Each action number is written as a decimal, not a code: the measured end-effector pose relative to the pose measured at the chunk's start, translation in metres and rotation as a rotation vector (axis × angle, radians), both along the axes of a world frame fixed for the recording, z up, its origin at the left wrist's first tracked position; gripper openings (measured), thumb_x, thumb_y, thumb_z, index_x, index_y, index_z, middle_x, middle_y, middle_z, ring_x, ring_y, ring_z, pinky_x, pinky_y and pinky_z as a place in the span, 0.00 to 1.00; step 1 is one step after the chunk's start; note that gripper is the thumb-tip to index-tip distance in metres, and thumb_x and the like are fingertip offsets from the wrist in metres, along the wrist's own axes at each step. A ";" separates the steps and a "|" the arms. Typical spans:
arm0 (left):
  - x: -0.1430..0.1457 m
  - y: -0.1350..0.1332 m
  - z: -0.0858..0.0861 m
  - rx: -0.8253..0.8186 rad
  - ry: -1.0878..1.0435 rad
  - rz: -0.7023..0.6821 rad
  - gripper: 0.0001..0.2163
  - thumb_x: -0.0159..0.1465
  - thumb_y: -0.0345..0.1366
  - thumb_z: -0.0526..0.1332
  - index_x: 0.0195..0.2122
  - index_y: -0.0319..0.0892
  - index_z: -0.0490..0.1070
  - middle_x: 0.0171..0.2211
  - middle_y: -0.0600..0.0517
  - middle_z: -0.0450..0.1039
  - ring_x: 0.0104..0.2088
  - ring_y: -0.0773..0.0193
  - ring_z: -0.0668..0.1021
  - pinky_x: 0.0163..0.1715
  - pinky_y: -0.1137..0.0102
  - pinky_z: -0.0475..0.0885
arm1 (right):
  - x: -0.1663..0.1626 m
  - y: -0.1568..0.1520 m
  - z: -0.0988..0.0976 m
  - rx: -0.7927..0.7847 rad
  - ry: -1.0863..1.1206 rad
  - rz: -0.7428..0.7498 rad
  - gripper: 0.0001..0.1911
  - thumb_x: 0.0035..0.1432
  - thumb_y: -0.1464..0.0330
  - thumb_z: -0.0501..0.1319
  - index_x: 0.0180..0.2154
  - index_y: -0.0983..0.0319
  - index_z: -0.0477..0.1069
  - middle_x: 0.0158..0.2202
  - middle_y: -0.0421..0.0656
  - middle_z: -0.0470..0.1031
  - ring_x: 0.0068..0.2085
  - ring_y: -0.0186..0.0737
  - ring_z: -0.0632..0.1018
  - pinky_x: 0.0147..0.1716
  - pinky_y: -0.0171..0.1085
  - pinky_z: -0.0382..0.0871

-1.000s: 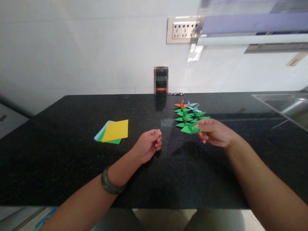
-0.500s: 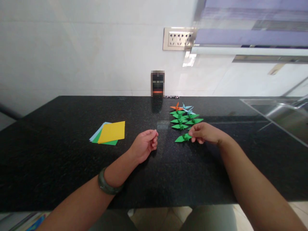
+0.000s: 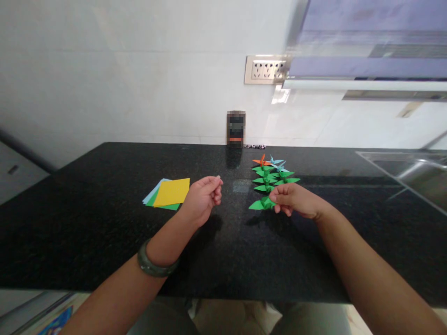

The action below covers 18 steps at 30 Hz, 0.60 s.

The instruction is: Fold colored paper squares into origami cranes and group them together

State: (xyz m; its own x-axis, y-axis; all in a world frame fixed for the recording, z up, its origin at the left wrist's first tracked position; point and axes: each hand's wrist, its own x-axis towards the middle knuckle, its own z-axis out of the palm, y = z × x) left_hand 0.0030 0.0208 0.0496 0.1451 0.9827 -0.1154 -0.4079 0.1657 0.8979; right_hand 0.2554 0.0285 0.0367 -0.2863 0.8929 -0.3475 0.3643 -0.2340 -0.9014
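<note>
My right hand (image 3: 295,199) pinches a green paper crane (image 3: 260,204) by its right side, one wing pointing left. A shadow on the counter below suggests the crane is slightly raised. Just beyond it, several folded green cranes (image 3: 264,180) sit in two rows, partly hidden by my right hand. Behind these are an orange crane (image 3: 262,161) and light blue cranes (image 3: 279,167). My left hand (image 3: 202,200), fingers curled and thumb against them, shows nothing in its grip. It hovers beside fanned square sheets, with a yellow sheet (image 3: 171,192) on top of green and light blue ones.
A black speckled counter (image 3: 230,251) runs up to a white tiled wall. Against that wall stands a pixelated dark device (image 3: 236,129) with a beaded strap (image 3: 256,146). A sink (image 3: 419,177) is at the right, and a socket panel (image 3: 267,70) is above.
My left hand has risen and shifted left toward the paper sheets. My right hand has drawn the green crane a little away from the rows, toward me. The camera view has tilted slightly.
</note>
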 end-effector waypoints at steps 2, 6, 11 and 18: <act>-0.007 0.002 0.007 0.023 0.007 0.017 0.08 0.52 0.35 0.63 0.24 0.37 0.66 0.16 0.58 0.60 0.16 0.76 0.62 0.16 0.79 0.57 | -0.009 0.010 0.009 0.059 0.052 -0.124 0.07 0.49 0.68 0.61 0.26 0.64 0.64 0.18 0.38 0.71 0.13 0.23 0.62 0.12 0.26 0.57; -0.028 0.010 0.010 0.099 0.111 0.111 0.08 0.51 0.36 0.64 0.24 0.37 0.67 0.16 0.57 0.61 0.16 0.75 0.63 0.15 0.78 0.57 | -0.023 0.061 0.022 0.113 -0.059 -0.283 0.04 0.54 0.72 0.58 0.28 0.63 0.64 0.22 0.39 0.72 0.15 0.24 0.62 0.13 0.26 0.58; -0.054 0.020 0.005 0.131 0.154 0.311 0.09 0.50 0.37 0.64 0.23 0.38 0.66 0.15 0.59 0.60 0.15 0.76 0.63 0.15 0.78 0.56 | -0.040 0.130 0.020 0.083 -0.301 -0.312 0.08 0.60 0.69 0.54 0.39 0.67 0.67 0.36 0.47 0.74 0.28 0.32 0.73 0.26 0.35 0.70; -0.082 0.031 -0.003 0.209 0.256 0.458 0.08 0.50 0.37 0.62 0.23 0.39 0.66 0.15 0.59 0.61 0.15 0.75 0.62 0.17 0.78 0.57 | -0.058 0.174 0.006 0.073 -0.684 -0.104 0.15 0.59 0.65 0.55 0.48 0.64 0.64 0.48 0.47 0.68 0.44 0.41 0.72 0.41 0.45 0.69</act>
